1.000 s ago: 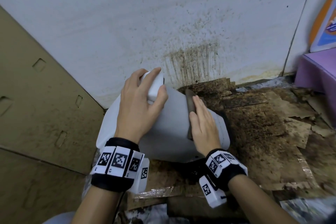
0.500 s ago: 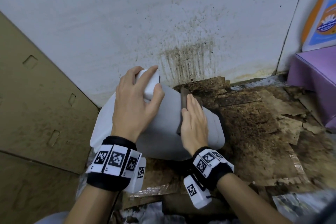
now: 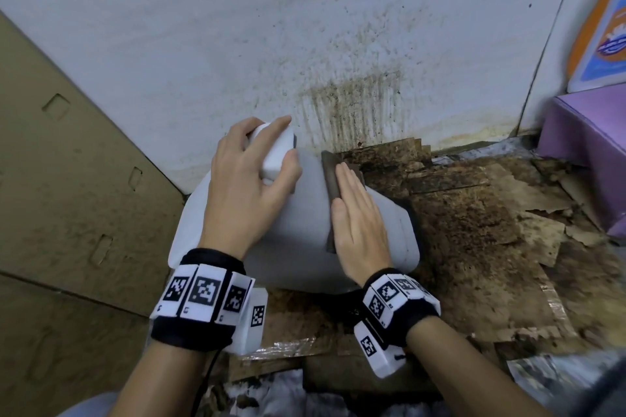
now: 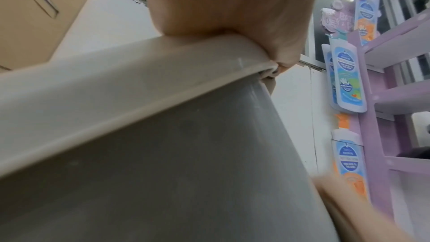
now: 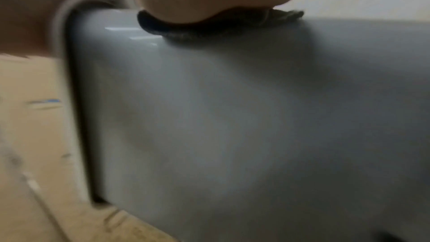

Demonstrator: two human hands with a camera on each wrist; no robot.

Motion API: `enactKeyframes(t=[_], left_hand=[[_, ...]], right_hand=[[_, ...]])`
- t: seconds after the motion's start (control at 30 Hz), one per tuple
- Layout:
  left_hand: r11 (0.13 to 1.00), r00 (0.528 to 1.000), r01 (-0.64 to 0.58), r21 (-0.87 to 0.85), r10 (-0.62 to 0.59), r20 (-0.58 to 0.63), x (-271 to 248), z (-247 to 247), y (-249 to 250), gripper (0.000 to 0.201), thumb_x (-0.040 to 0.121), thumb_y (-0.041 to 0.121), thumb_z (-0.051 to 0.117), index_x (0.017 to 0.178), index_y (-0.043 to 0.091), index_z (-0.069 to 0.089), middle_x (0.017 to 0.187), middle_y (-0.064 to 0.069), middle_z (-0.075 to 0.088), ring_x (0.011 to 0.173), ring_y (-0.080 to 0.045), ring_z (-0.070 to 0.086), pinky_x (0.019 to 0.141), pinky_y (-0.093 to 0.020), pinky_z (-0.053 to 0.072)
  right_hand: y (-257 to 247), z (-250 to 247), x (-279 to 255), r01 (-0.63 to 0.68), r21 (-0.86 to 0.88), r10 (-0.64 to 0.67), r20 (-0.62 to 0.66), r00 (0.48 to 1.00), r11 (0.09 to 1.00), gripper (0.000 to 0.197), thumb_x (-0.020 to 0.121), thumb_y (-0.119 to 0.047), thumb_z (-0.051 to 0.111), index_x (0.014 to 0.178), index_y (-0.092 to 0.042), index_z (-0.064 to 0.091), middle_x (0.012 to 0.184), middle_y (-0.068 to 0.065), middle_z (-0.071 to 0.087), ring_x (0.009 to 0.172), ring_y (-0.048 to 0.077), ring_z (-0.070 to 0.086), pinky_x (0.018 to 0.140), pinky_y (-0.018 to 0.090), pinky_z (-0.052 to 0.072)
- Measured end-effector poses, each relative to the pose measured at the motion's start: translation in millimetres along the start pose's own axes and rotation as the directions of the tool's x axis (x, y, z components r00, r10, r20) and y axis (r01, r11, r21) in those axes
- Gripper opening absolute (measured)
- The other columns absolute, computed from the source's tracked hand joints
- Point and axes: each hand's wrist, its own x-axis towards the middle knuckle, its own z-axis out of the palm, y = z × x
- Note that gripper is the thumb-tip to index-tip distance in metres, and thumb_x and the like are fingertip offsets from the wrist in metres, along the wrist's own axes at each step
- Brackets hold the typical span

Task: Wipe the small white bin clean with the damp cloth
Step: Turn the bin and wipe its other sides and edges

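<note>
The small white bin (image 3: 305, 230) lies tipped on its side on the dirty floor, its rim to the left. My left hand (image 3: 250, 179) grips the rim's upper corner (image 3: 276, 152), fingers curled over it; the left wrist view shows the rim (image 4: 139, 73) pressed under that hand. A dark brown cloth (image 3: 330, 179) lies on the bin's upturned side. Flat on that cloth rests my right hand (image 3: 355, 217), fingers straight and pressing down. In the right wrist view the cloth (image 5: 209, 27) bulges out under the palm on the bin wall (image 5: 256, 117).
A stained white wall (image 3: 338, 44) stands right behind the bin. Cardboard (image 3: 67, 179) leans at the left. Torn, soiled cardboard (image 3: 474, 230) covers the floor to the right. A purple shelf unit (image 3: 589, 132) with bottles stands at the far right.
The right hand has slid the cloth a little along the bin's side toward the wall. The left hand keeps the same hold on the rim.
</note>
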Motion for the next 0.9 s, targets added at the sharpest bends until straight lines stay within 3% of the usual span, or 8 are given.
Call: enactKeyframes(t=[0.1, 0.2, 0.37, 0.47, 0.67, 0.9], left_hand=[[1.000, 1.000, 0.009, -0.021, -0.009, -0.001, 0.0, -2.4, -2.2, 0.048, 0.097, 0.048, 0.046, 0.142, 0.036, 0.056, 0.136, 0.004, 0.049, 0.128, -0.015, 0.044, 0.107, -0.043, 0.043], [1.000, 1.000, 0.004, -0.011, -0.004, -0.009, -1.2, -0.9, 0.1, 0.047, 0.097, 0.046, 0.046, 0.142, 0.035, 0.056, 0.136, 0.003, 0.049, 0.128, -0.015, 0.044, 0.107, -0.044, 0.043], [1.000, 0.999, 0.000, 0.021, 0.001, -0.050, -2.9, 0.7, 0.6, 0.046, 0.097, 0.043, 0.046, 0.140, 0.032, 0.058, 0.135, 0.002, 0.051, 0.125, -0.017, 0.046, 0.104, -0.042, 0.044], [1.000, 0.999, -0.005, 0.030, 0.007, -0.050, -3.6, 1.4, 1.8, 0.047, 0.097, 0.044, 0.045, 0.140, 0.032, 0.058, 0.135, 0.001, 0.052, 0.124, -0.018, 0.047, 0.103, -0.040, 0.044], [0.999, 0.999, -0.030, 0.037, 0.031, -0.044, -4.2, 3.8, 7.0, 0.048, 0.096, 0.045, 0.045, 0.140, 0.030, 0.059, 0.135, -0.001, 0.052, 0.123, -0.018, 0.047, 0.104, -0.042, 0.043], [1.000, 0.999, -0.025, 0.013, 0.026, -0.029, -6.0, 1.7, 4.9, 0.049, 0.097, 0.048, 0.045, 0.141, 0.031, 0.058, 0.137, 0.000, 0.051, 0.125, -0.017, 0.046, 0.104, -0.045, 0.044]], right_hand=[[38.6, -9.8, -12.0, -0.148, -0.035, 0.148, 0.013, 0.989, 0.988, 0.061, 0.103, -0.042, 0.017, 0.161, -0.023, 0.021, 0.166, -0.014, 0.017, 0.153, 0.000, 0.011, 0.125, 0.026, 0.010], [55.6, -13.4, -15.3, -0.304, -0.004, 0.304, 0.008, 0.953, 0.953, 0.065, 0.100, -0.043, 0.016, 0.161, -0.022, 0.021, 0.167, -0.010, 0.018, 0.153, 0.004, 0.012, 0.126, 0.027, 0.007], [35.2, -4.7, -11.0, -0.347, 0.012, 0.347, -0.014, 0.938, 0.938, 0.067, 0.096, -0.040, 0.014, 0.161, -0.021, 0.020, 0.168, -0.008, 0.016, 0.154, 0.004, 0.010, 0.126, 0.027, 0.005], [8.5, 1.6, -5.3, -0.301, 0.018, 0.302, -0.037, 0.953, 0.953, 0.067, 0.096, -0.038, 0.015, 0.161, -0.021, 0.020, 0.168, -0.008, 0.016, 0.154, 0.004, 0.010, 0.126, 0.030, 0.006], [-44.6, 14.5, 8.4, -0.070, 0.095, 0.075, -0.048, 0.996, 0.993, 0.073, 0.092, -0.043, 0.012, 0.160, -0.020, 0.024, 0.167, -0.010, 0.019, 0.154, 0.002, 0.009, 0.126, 0.033, 0.010], [-29.0, 8.5, 4.3, 0.070, 0.025, -0.069, -0.041, 0.997, 0.997, 0.060, 0.103, -0.037, 0.021, 0.159, -0.017, 0.026, 0.167, -0.007, 0.022, 0.154, 0.005, 0.015, 0.125, 0.036, 0.019]])
